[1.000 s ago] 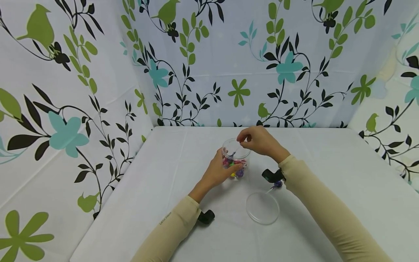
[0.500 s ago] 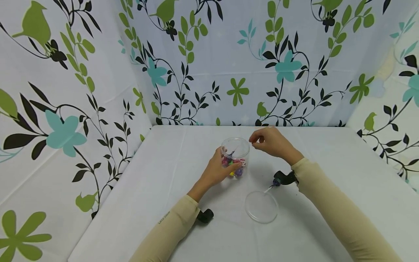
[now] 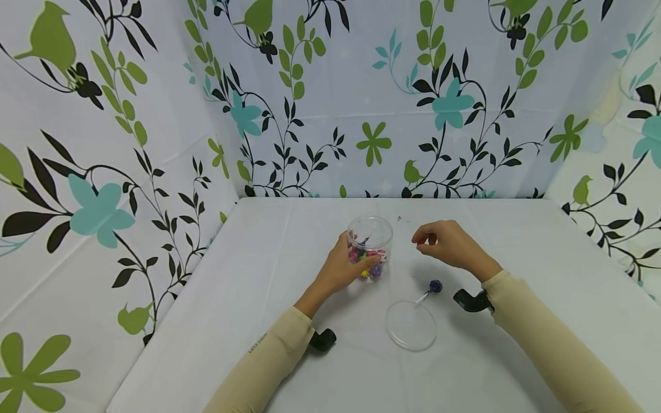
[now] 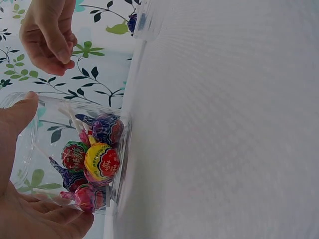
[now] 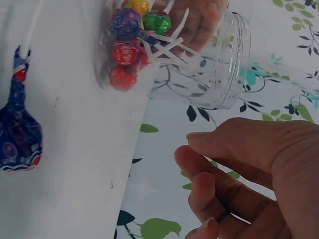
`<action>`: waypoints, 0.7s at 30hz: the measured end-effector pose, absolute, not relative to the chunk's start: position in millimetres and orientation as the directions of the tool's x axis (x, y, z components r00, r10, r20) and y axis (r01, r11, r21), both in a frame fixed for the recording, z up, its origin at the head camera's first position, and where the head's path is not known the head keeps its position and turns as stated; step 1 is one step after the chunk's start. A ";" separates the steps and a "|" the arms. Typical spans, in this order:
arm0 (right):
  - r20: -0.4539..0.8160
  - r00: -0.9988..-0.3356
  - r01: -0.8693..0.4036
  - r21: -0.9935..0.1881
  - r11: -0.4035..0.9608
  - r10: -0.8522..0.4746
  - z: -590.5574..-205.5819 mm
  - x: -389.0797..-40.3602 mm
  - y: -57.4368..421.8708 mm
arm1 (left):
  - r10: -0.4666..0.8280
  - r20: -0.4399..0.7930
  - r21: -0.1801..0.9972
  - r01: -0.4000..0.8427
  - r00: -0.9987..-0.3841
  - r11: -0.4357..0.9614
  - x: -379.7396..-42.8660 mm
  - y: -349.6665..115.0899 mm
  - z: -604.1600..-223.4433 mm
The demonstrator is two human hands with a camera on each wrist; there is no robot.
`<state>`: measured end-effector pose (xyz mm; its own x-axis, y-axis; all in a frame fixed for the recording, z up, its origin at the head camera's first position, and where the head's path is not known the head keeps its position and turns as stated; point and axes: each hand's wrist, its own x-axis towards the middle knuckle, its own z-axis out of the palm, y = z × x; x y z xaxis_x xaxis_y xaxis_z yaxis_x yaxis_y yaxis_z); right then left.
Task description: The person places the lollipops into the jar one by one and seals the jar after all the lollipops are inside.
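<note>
My left hand point(image 3: 341, 268) grips a clear plastic jar point(image 3: 370, 234) from its left side, thumb across the front. The jar stands upright on the table without a lid. Inside lie several wrapped lollipops point(image 4: 99, 159), purple, red, yellow, green and pink, with white sticks leaning upward. To the right of the jar my right hand point(image 3: 457, 248) hovers, its fingers loosely curled. Its thumb and fingertips point(image 5: 187, 158) hold nothing. A single dark purple-blue lollipop point(image 3: 436, 285) lies on the table below that hand, its stick end meeting a clear round lid point(image 3: 411, 326).
A white cloth covers the table point(image 3: 289, 229). Patterned curtains point(image 3: 320, 115) with leaves and birds hang behind and at both sides. Black wrist cameras point(image 3: 472, 300) stick out from both sleeves. Tiny dark specks show on the cloth behind the jar.
My right hand has moved from over the jar's mouth to the right and toward me, uncovering the lollipop beside the lid. The left hand and jar stay almost still.
</note>
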<state>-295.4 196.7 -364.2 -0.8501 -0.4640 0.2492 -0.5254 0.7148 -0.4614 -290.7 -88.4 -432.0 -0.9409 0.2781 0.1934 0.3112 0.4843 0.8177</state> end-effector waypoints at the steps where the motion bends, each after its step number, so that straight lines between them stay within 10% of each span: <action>1: 0.247 -0.851 -0.524 -0.460 0.716 -0.464 -366.3 -293.5 198.9 | 0.279 0.196 0.817 0.314 -0.940 0.483 -290.8 -88.4 -431.9; 21: 0.082 -0.818 -0.516 -0.540 0.664 -0.569 -401.9 -268.2 234.2 | 0.288 0.208 0.813 0.329 -0.935 0.480 -291.8 -88.7 -432.9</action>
<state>-268.2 234.2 -401.9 -0.8184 -0.5688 0.0823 -0.5161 0.6645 -0.5404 -291.8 -88.7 -432.9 -0.9348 0.2880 0.2080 0.3289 0.4801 0.8132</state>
